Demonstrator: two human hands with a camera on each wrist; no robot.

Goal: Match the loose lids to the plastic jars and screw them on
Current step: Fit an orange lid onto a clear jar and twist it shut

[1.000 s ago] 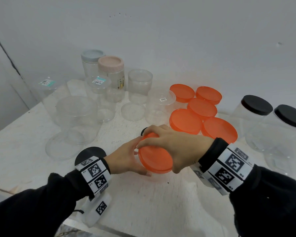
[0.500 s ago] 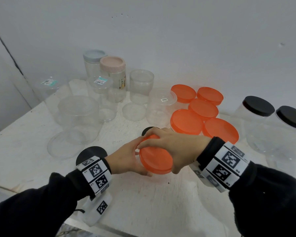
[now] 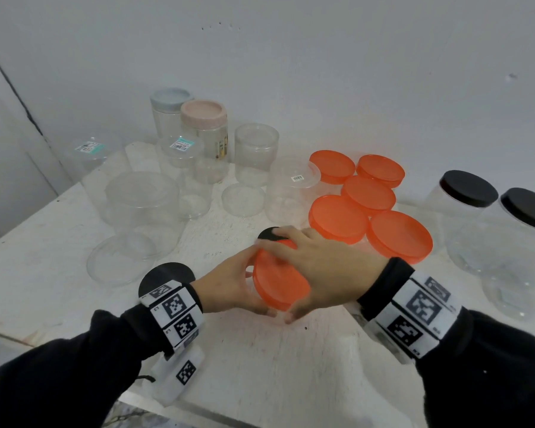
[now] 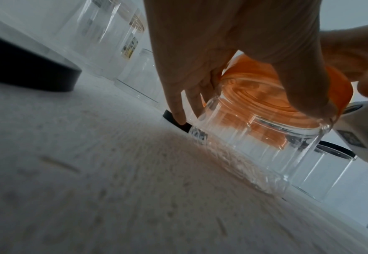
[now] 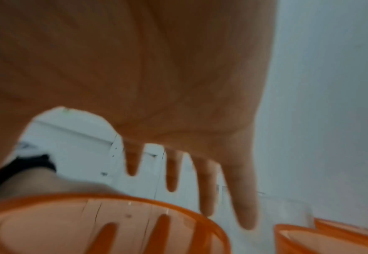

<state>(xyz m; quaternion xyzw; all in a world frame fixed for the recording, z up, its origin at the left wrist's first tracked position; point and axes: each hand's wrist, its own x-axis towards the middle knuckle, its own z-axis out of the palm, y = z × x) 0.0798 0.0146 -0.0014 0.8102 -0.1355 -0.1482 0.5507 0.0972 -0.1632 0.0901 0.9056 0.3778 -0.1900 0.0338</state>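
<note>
A clear plastic jar stands on the white table in front of me, with an orange lid on its mouth. My left hand grips the jar's side just under the lid, thumb in front and fingers behind. My right hand lies over the lid from the right, thumb at the near rim and fingers curled over the far rim. The jar's body is mostly hidden in the head view. The blurred right wrist view shows the orange lid below my spread fingers.
Several orange-lidded jars stand right behind my right hand. Black-lidded jars are at the far right. Clear jars and loose clear lids fill the back left. Loose black lids lie by my left wrist and behind the jar.
My right hand has twisted a little on the orange lid, and its thumb has come round nearer my left thumb. The left hand and the jar have stayed put.
</note>
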